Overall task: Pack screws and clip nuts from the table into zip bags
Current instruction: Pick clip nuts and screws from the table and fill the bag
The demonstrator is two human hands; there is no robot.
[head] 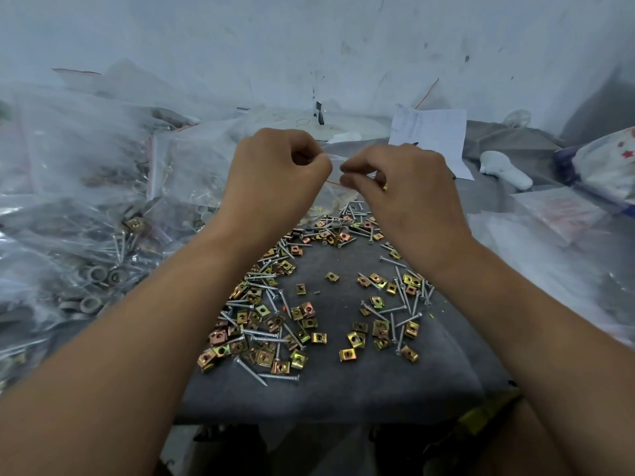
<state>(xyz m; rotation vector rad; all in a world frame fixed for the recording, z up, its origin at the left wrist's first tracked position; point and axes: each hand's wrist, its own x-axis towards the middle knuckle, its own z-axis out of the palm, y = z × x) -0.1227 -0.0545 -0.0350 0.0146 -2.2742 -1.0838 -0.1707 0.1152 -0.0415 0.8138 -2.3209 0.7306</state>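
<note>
Head view: both forearms extend forward over the table [343, 389]. The left hand [275, 173] and right hand [402, 187] are raised close together, fingers curled, each pinching the top edge of a clear zip bag [331, 190] held between them above the table's far side. Loose screws [261, 333] and brass-coloured clip nuts [355, 338] lie scattered on the grey surface below. The bag's contents are hard to make out. Filled bags [86, 201] are piled at left. Writing on the paper sheet [433, 139] is illegible.
</note>
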